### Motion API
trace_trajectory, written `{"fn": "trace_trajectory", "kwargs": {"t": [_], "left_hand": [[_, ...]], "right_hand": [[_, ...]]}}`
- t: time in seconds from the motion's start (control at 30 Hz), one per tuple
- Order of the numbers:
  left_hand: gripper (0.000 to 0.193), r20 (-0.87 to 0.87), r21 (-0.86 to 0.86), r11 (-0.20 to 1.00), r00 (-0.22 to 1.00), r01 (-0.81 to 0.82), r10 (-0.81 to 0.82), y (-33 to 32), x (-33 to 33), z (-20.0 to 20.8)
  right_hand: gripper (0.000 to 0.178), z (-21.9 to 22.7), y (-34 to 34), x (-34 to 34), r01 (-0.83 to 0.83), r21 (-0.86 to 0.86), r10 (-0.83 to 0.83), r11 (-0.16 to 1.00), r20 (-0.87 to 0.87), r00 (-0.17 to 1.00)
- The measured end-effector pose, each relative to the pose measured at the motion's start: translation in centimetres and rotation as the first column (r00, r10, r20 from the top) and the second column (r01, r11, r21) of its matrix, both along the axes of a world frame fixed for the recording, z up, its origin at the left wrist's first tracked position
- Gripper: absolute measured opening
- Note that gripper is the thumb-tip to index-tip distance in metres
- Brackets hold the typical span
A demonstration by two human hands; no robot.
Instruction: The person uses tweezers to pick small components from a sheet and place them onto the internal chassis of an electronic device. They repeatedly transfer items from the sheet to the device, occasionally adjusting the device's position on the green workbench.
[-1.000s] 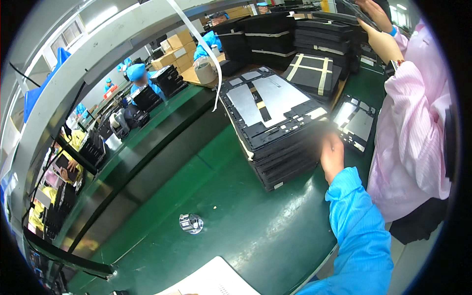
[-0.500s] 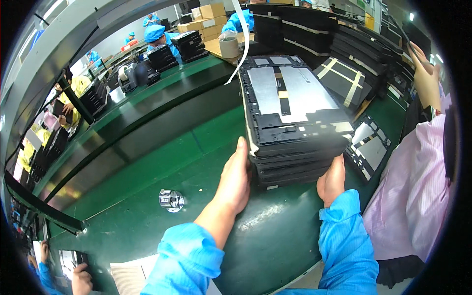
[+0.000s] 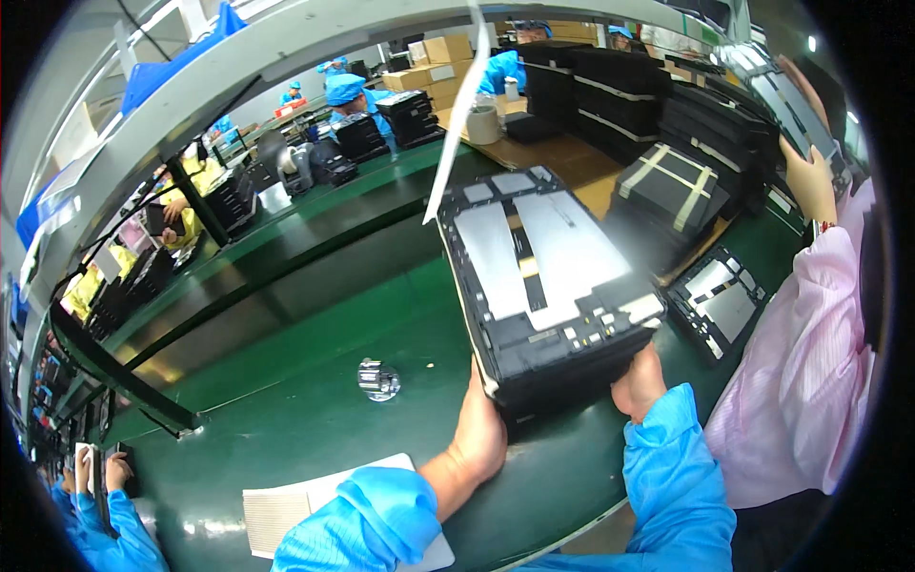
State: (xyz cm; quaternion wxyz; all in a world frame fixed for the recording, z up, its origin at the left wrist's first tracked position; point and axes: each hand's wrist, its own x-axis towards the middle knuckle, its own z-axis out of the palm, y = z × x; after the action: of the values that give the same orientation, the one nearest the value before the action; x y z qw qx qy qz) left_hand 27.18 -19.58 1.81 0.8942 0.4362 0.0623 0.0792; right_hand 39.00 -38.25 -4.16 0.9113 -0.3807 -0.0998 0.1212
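Note:
A stack of black tablet housings (image 3: 562,381) is held between my two hands over the green bench. The top one shows a silver plate with a dark strip down it, and small components along its near end. My left hand (image 3: 478,429) grips the stack's near left corner; its fingers are partly hidden underneath. At the near right corner, my right hand (image 3: 640,383) holds the stack from below, its fingertips out of sight. Another tablet housing (image 3: 720,296) lies on the bench to the right of the stack.
A small shiny metal object (image 3: 378,379) sits on the green bench (image 3: 315,419), left of the stack. Nearer are a ribbed beige sheet (image 3: 276,520) and a white board. A pink-sleeved person at right lifts a panel (image 3: 796,105). Taped black stacks (image 3: 667,186) stand behind.
The view has shifted, and the stack sits lower and slightly further left in it, tilted more toward me. The pink-sleeved person's panel has turned to show its face.

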Motion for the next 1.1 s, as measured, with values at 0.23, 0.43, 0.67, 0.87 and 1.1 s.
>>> {"fn": "trace_trajectory", "kwargs": {"t": [0.23,0.43,0.67,0.87,1.1], "left_hand": [[0.073,-0.063,0.16,0.987,0.998,-0.007,0.017,1.3,-8.1,-1.9],[0.078,-0.167,0.151,0.968,0.97,0.202,-0.177,5.0,-10.9,1.7],[0.087,0.167,0.414,0.908,0.986,-0.068,-0.002,4.2,-9.4,6.6],[0.083,0.215,0.57,0.757,0.947,-0.32,0.238,1.9,-7.9,6.6],[0.08,0.313,0.624,0.685,0.923,-0.378,0.224,2.8,-9.4,7.0]], "right_hand": [[0.047,0.1,0.1,-2.1,-0.199,-0.163,0.186,0.966,-0.091,0.978],[0.042,2.1,0.4,-3.6,-0.015,-0.286,-0.005,0.958,-0.069,0.998],[0.048,12.5,2.4,-6.3,-0.054,-0.145,0.099,0.988,0.322,0.941],[0.051,13.3,2.2,-6.7,-0.043,-0.309,0.141,0.95,0.303,0.942],[0.056,14.1,2.9,-8.5,0.054,-0.259,0.054,0.964,0.392,0.918]]}}
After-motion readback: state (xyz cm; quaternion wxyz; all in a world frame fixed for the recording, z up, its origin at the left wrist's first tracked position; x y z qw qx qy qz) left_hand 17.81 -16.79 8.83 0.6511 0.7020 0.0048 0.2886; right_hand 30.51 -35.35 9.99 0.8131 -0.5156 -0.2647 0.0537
